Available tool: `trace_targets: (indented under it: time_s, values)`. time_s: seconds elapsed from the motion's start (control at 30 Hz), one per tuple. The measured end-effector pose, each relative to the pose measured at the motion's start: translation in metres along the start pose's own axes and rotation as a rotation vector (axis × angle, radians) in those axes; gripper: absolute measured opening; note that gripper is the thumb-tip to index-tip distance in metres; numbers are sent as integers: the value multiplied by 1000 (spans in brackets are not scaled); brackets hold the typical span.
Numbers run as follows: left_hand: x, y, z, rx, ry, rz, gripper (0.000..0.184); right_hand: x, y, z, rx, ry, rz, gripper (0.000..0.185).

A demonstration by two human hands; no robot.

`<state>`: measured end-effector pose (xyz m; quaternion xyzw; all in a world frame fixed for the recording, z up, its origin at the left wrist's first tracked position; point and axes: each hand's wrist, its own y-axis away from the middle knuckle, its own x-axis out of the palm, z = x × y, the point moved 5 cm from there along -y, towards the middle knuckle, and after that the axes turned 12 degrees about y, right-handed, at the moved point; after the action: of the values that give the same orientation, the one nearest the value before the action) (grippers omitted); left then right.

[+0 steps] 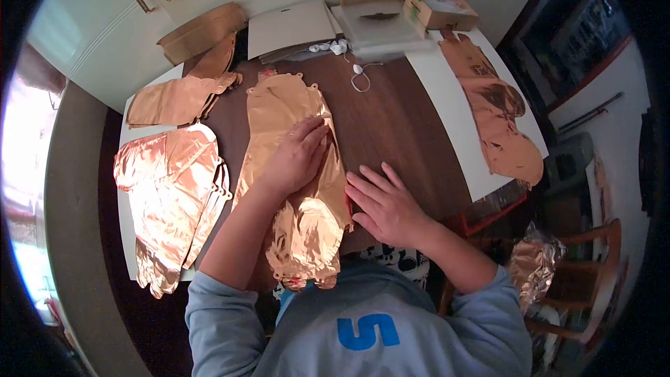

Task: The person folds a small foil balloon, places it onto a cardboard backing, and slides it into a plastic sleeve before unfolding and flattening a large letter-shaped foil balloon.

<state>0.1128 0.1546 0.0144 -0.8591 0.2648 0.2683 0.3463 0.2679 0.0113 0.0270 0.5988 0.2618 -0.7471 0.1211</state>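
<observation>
A flat rose-gold foil balloon (276,108) lies lengthwise on the dark table in front of me, its near end crinkled and reaching the table's edge close to my body. Small tabs stick out along its far edge. My left hand (299,157) rests on the middle of this balloon, palm down, with the fingers lying along the foil. To its right, my right hand (387,206) is spread flat at the balloon's right edge, fingers apart. Whether its thumb touches the foil I cannot tell. Neither hand grips anything.
More foil balloons (171,188) lie stacked at the left, with others (174,101) behind them. Another balloon (488,112) lies on a white sheet (436,87) at the right. Along the back are a cardboard box (443,10), a white folder (289,28) and a white cord (359,80). A wooden chair (593,237) stands right.
</observation>
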Motion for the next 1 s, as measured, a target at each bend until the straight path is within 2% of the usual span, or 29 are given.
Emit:
trace_targets:
  time_s: [0.37, 0.57, 0.77, 1.0]
  values:
    - [-4, 1, -5, -4, -2, 1, 33, 4, 7, 9, -168, 67, 41, 55]
    - [-4, 1, -2, -17, 11, 4, 34, 4, 17, 10, -183, 68, 123, 66]
    - [-3, 2, 0, 1, 3, -7, 34, 1, 24, 14, -180, 5, 166, 66]
    - [-3, 3, 0, 1, 8, -25, 34, -1, 21, 11, -156, -13, 113, 62]
